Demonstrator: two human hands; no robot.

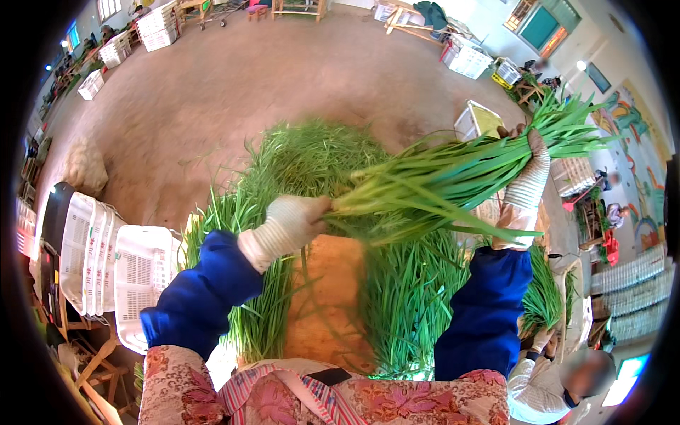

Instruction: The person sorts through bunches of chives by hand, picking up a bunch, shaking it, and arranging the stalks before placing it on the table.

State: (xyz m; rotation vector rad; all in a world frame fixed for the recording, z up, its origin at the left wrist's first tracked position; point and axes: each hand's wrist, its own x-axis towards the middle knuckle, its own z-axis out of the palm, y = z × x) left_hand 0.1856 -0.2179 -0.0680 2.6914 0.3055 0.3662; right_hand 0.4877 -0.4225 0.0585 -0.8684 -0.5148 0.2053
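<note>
A large bunch of long, flat green leaves, which look like garlic chives point(451, 172), is held slantwise above a wooden board point(324, 303). My right hand point(528, 159), in a ribbed glove with dark fingers, is closed round the bunch near its leafy upper end. At the pale stem end, my left hand point(297, 220), in a similar glove, has its fingers closed on the stems. More leaves lie on the board's left side point(260, 324) and right side point(414, 303). A loose heap of greens point(319, 154) lies beyond the board.
White plastic crates point(141, 281) stand at the left, beside a wooden stool or frame point(101, 366). A pale sack point(85, 167) sits on the floor. At the lower right, a co-worker point(547, 382) reaches toward another pile of greens point(542, 297). An open crate point(478, 119) stands beyond my right hand.
</note>
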